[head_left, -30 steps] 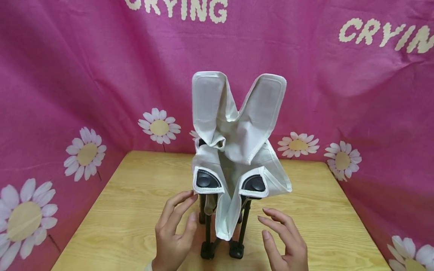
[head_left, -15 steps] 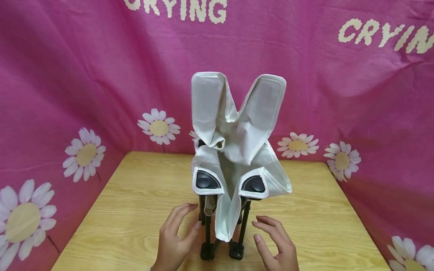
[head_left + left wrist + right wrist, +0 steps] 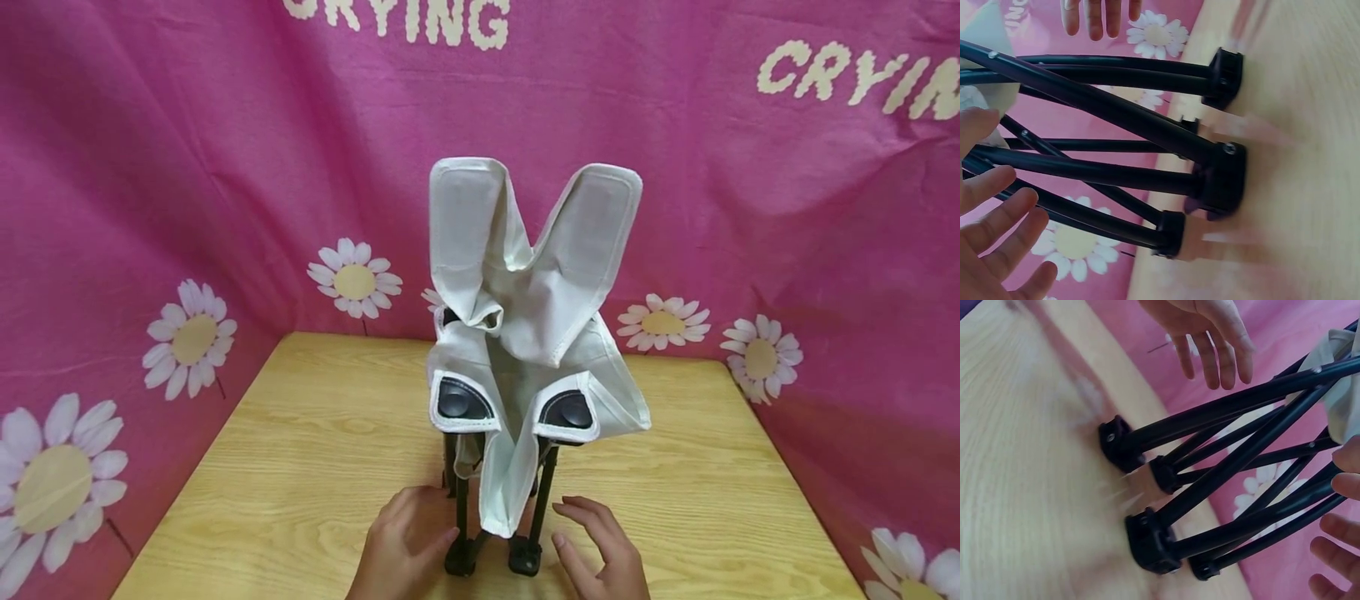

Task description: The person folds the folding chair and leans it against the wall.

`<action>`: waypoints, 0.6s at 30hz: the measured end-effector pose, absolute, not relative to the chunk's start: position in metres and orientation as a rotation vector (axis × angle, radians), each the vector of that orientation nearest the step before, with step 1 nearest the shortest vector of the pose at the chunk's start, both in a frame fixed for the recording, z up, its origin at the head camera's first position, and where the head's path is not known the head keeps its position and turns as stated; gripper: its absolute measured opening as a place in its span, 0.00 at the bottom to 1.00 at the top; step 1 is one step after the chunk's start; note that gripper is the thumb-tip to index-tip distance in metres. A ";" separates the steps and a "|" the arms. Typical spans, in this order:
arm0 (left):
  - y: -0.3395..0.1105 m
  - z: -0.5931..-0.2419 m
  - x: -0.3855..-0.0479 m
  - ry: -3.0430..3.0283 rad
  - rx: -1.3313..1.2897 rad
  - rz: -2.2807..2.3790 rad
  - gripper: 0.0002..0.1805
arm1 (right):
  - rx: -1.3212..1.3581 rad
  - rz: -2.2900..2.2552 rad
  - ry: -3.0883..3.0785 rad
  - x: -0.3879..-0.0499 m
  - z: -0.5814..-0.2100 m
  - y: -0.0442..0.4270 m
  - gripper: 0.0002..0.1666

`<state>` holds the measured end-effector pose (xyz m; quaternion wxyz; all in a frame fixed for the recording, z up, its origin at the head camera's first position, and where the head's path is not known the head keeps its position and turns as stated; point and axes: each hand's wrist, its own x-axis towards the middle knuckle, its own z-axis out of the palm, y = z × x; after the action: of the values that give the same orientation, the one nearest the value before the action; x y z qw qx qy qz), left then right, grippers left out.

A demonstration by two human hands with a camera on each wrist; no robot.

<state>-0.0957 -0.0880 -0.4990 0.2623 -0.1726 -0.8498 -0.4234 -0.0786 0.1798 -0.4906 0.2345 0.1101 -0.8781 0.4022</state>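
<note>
A small folding camp chair, mostly folded up, stands upright mid-table with its white fabric (image 3: 528, 308) sagging between the frame's corners. Black tubular legs (image 3: 1116, 119) cross below the fabric and end in black feet (image 3: 1150, 540). My left hand (image 3: 405, 546) is beside the near left leg, low down, fingers relaxed; its fingertips are partly hidden behind the leg, and I cannot tell whether they touch it. On the other side, my right hand (image 3: 603, 550) faces the near right leg with fingers loosely bent and a small gap to it. Neither hand holds anything.
Beneath the chair is a light wood-grain table (image 3: 315, 433). A pink cloth (image 3: 225, 125) printed with daisies and lettering rises behind the table and along both sides.
Both hands have moved down and inward, from beside the fabric's lower corners to the lower legs. The chair stays where it was.
</note>
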 end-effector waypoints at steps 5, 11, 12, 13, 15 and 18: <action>-0.087 -0.508 -0.095 -2.358 -0.426 -1.147 0.22 | 0.297 1.069 -2.423 -0.081 -0.503 0.180 0.23; -0.086 -0.516 -0.096 -2.456 -0.381 -1.148 0.24 | 0.281 1.036 -2.443 -0.083 -0.515 0.182 0.24; -0.087 -0.517 -0.096 -2.477 -0.378 -1.152 0.24 | 0.250 1.034 -2.457 -0.083 -0.516 0.181 0.24; -0.087 -0.518 -0.096 -2.499 -0.377 -1.162 0.25 | 0.224 1.039 -2.469 -0.083 -0.516 0.180 0.24; -0.088 -0.521 -0.096 -2.544 -0.384 -1.185 0.25 | 0.166 1.066 -2.499 -0.082 -0.518 0.179 0.22; -0.090 -0.525 -0.098 -2.634 -0.389 -1.226 0.23 | 0.088 1.096 -2.550 -0.082 -0.520 0.178 0.19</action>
<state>-0.0979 -0.0895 -0.5251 0.1050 -0.1318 -0.8936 -0.4161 -0.0819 0.1776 -0.5198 0.1813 0.0311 -0.9030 0.3882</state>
